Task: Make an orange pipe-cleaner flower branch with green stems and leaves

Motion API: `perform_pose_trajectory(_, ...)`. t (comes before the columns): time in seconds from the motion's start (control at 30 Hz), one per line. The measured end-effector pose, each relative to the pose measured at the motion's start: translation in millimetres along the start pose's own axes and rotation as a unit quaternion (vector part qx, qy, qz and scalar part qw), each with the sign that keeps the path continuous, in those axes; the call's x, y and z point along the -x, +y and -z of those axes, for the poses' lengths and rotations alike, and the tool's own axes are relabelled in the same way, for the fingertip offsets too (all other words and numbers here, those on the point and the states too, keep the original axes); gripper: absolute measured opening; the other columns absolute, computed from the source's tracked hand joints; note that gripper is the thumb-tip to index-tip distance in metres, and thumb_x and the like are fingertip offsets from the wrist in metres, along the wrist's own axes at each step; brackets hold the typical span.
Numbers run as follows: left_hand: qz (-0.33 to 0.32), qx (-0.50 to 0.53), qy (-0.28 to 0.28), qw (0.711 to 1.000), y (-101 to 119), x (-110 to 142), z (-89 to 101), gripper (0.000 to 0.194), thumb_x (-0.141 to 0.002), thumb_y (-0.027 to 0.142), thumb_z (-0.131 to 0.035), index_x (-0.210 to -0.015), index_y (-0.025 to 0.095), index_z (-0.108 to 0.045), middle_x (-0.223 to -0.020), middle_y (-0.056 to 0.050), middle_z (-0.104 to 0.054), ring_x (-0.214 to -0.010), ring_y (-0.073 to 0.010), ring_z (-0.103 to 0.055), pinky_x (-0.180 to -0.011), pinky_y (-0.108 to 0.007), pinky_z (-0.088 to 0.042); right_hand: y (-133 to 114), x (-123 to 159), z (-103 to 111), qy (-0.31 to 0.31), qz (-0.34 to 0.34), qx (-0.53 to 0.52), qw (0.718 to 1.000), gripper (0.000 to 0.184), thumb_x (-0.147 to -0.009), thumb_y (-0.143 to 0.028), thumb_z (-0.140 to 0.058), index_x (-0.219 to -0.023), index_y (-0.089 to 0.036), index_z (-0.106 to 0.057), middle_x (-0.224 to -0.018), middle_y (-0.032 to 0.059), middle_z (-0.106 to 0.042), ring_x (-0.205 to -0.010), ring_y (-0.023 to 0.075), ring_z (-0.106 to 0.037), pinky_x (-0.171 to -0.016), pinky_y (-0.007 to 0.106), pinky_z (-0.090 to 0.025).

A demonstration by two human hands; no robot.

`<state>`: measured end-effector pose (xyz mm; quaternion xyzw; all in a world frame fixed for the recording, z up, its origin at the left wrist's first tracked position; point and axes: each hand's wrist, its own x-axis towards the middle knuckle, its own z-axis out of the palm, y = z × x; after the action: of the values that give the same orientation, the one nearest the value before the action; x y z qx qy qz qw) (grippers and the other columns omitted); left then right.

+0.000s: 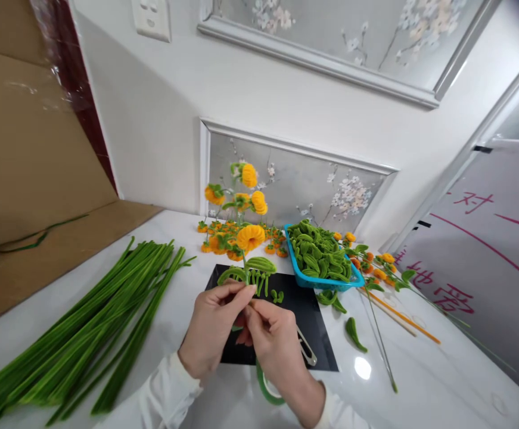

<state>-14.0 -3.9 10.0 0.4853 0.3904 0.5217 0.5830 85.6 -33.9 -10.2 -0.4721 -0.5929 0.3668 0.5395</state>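
Note:
My left hand [217, 319] pinches the stem of an artificial flower spray [251, 238], made of fuzzy pipe cleaner, which stands upright with yellow-orange blooms and green leaves [261, 264]. Close against it, my right hand [279, 339] is closed, thumb and fingers pressed together by the stem's lower part; what lies between them is hidden. Both hands are above a black mat [324, 351]. A roll of green tape [268, 390] shows partly below my right wrist. Scissors [307, 348], partly covered, lie beside that hand. Short green pieces [277, 296] rest on the mat.
Long green pipe cleaners [102, 322] lie piled at left. A blue basket [331, 285] holds many green leaves. Loose leaves [354, 335], an orange stick [406, 319] and finished flower sprays [379, 273] lie at right. Orange flower heads [217, 241] line the wall; cardboard [31, 179] stands far left.

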Motion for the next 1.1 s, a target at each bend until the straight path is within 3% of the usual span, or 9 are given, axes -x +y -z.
perform_pose_trajectory(0.17,-0.074,-0.103,0.053,0.991,-4.1,1.2,2.0,0.018,-0.07,0.034,-0.069,-0.062,0.018,-0.067,-0.063,0.002,-0.057,-0.054,-0.0121,-0.048,-0.045,-0.022,-0.04,10.5,0.1,-2.3,0.025,0.005,0.011,1.0,0.033,-0.087,-0.038,-0.047,-0.07,-0.016,-0.065,-0.059,0.0017,-0.059,-0.051,0.0135,-0.055,-0.051,0.023,-0.047)
perform_pose_trajectory(0.33,-0.135,-0.157,0.037,0.978,0.8,4.3,2.4,0.019,-0.078,0.03,-0.062,-0.062,0.02,-0.063,-0.066,0.002,-0.055,-0.063,-0.014,-0.05,-0.056,-0.022,-0.042,9.6,-1.2,-0.7,0.035,-0.011,-0.005,0.999,0.032,-0.084,-0.042,-0.052,-0.07,-0.017,-0.067,-0.059,0.002,-0.06,-0.055,0.0149,-0.056,-0.053,0.024,-0.048)
perform_pose_trajectory(0.57,-0.134,-0.13,0.023,0.982,12.3,5.2,4.0,0.015,-0.08,0.031,-0.059,-0.073,0.019,-0.067,-0.075,0.0,-0.059,-0.067,-0.0147,-0.052,-0.061,-0.023,-0.041,-9.7,-5.0,14.8,-0.111,-0.036,-0.102,0.988,0.033,-0.086,-0.04,-0.049,-0.068,-0.014,-0.061,-0.061,0.0016,-0.062,-0.05,0.0115,-0.058,-0.051,0.022,-0.048)
perform_pose_trajectory(0.73,-0.113,-0.086,0.01,0.99,10.5,3.3,3.2,0.022,-0.075,0.031,-0.066,-0.059,0.017,-0.062,-0.06,0.004,-0.047,-0.058,-0.0109,-0.041,-0.054,-0.022,-0.035,-7.4,-1.2,17.2,-0.022,0.036,0.086,0.995,0.036,-0.088,-0.031,-0.046,-0.056,-0.016,-0.054,-0.049,-0.0009,-0.055,-0.042,0.0074,-0.049,-0.041,0.017,-0.032)
perform_pose_trajectory(0.8,-0.077,-0.039,-0.004,0.996,7.2,2.8,2.9,0.024,-0.075,0.033,-0.067,-0.059,0.016,-0.062,-0.057,0.005,-0.043,-0.056,-0.01,-0.036,-0.052,-0.021,-0.032,-1.9,-0.2,15.8,0.028,0.099,0.188,0.977,0.035,-0.088,-0.026,-0.044,-0.055,-0.016,-0.052,-0.047,-0.0018,-0.053,-0.04,0.0069,-0.044,-0.042,0.019,-0.027)
perform_pose_trajectory(0.97,-0.006,0.033,0.003,0.999,2.4,3.6,1.5,0.026,-0.072,0.038,-0.071,-0.064,0.013,-0.066,-0.052,0.006,-0.037,-0.053,-0.0083,-0.029,-0.049,-0.02,-0.029,10.3,-0.8,12.2,0.13,0.263,0.377,0.879,0.029,-0.087,-0.017,-0.045,-0.059,-0.017,-0.055,-0.047,-0.0019,-0.053,-0.041,0.0089,-0.045,-0.048,0.026,-0.023)
perform_pose_trajectory(1.03,-0.009,0.038,0.007,0.999,2.8,3.7,1.5,0.025,-0.071,0.038,-0.071,-0.066,0.013,-0.067,-0.053,0.006,-0.039,-0.053,-0.0078,-0.03,-0.049,-0.019,-0.03,10.6,-0.9,11.0,0.137,0.275,0.392,0.867,0.027,-0.088,-0.018,-0.045,-0.065,-0.018,-0.058,-0.048,-0.0015,-0.056,-0.042,0.0099,-0.048,-0.05,0.026,-0.025)
perform_pose_trajectory(1.1,-0.023,0.033,0.004,0.999,3.4,2.7,2.6,0.023,-0.072,0.037,-0.071,-0.07,0.014,-0.068,-0.057,0.005,-0.044,-0.055,-0.008,-0.036,-0.051,-0.018,-0.033,7.8,-1.0,11.1,0.116,0.253,0.377,0.884,0.025,-0.089,-0.021,-0.045,-0.07,-0.018,-0.061,-0.052,-0.0008,-0.06,-0.044,0.0106,-0.051,-0.05,0.025,-0.027)
